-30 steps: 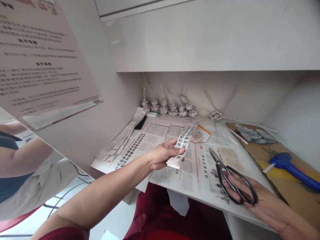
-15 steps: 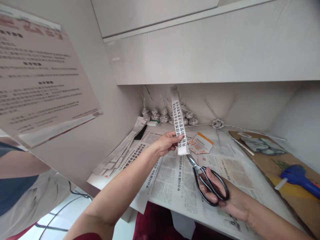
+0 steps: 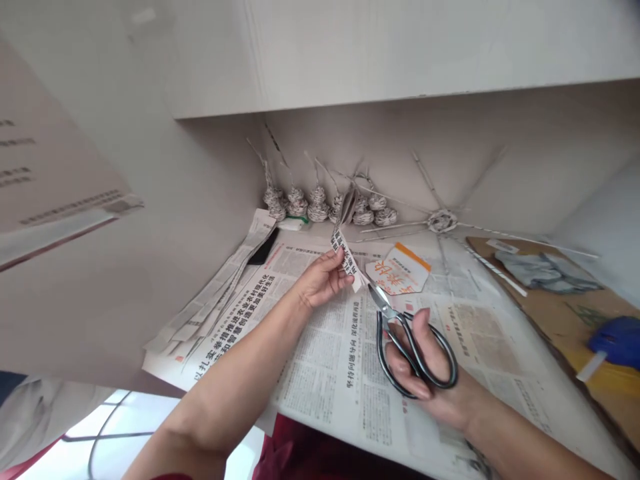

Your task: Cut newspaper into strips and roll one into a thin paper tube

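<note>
My left hand (image 3: pixel 323 279) is closed on a newspaper strip (image 3: pixel 342 241), pinched near its lower end between thumb and fingers. The strip's upper part bends and fans out above the hand. My right hand (image 3: pixel 425 363) grips black-handled scissors (image 3: pixel 384 305), fingers through the loops. The blades point up and left at the strip's lower end; I cannot tell whether paper lies between them. Beneath both hands, newspaper sheets (image 3: pixel 345 373) cover the tabletop. A stack of cut newspaper strips (image 3: pixel 220 293) lies to the left.
Several woven paper gourd shapes (image 3: pixel 319 204) line the back wall. A woven paper piece with long spokes (image 3: pixel 442 220) leans beside them. An orange-edged card (image 3: pixel 399 270) lies mid-table. Right, a blue glue gun (image 3: pixel 617 340) rests on cardboard (image 3: pixel 550 313). A cabinet (image 3: pixel 375 60) overhangs the back.
The strip has gone from nearly straight and upright to bent and fanned. Both hands appear slightly further left, with the scissors still at the strip's lower end. The camera view has shifted.
</note>
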A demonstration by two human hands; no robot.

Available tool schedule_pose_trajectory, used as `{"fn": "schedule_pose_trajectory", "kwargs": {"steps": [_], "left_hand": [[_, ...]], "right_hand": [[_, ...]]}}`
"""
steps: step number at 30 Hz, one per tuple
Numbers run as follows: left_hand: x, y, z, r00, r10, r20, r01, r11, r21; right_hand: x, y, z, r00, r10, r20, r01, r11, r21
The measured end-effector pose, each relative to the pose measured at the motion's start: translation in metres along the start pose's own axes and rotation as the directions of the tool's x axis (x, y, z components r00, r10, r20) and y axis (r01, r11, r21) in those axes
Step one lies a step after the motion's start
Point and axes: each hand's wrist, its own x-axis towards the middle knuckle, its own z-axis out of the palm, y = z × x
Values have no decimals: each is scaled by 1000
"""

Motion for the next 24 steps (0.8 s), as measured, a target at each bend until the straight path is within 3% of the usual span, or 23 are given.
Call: {"fn": "schedule_pose_trajectory", "kwargs": {"steps": [5, 9, 15, 21, 24], "left_hand": [[-12, 8, 7, 990, 62, 129, -67, 997, 38], [-25, 14, 13, 977, 124, 176, -139, 987, 78], [-17, 20, 9, 989, 146, 25, -146, 989, 17], [-13, 18, 8, 995, 99, 30, -98, 995, -10], [-15, 16, 10, 998, 65, 2, -65, 998, -8]], "right_hand": [[-8, 5, -6, 982, -93, 164, 124, 973, -192], [-9, 8, -6, 974, -109, 197, 163, 946, -281], [-13, 9, -9, 973, -72, 221, 158, 900, -405], [-20, 0, -1, 977, -66, 205, 176, 794, -581], [-20, -4, 3, 981, -44, 190, 150, 792, -592]]}}
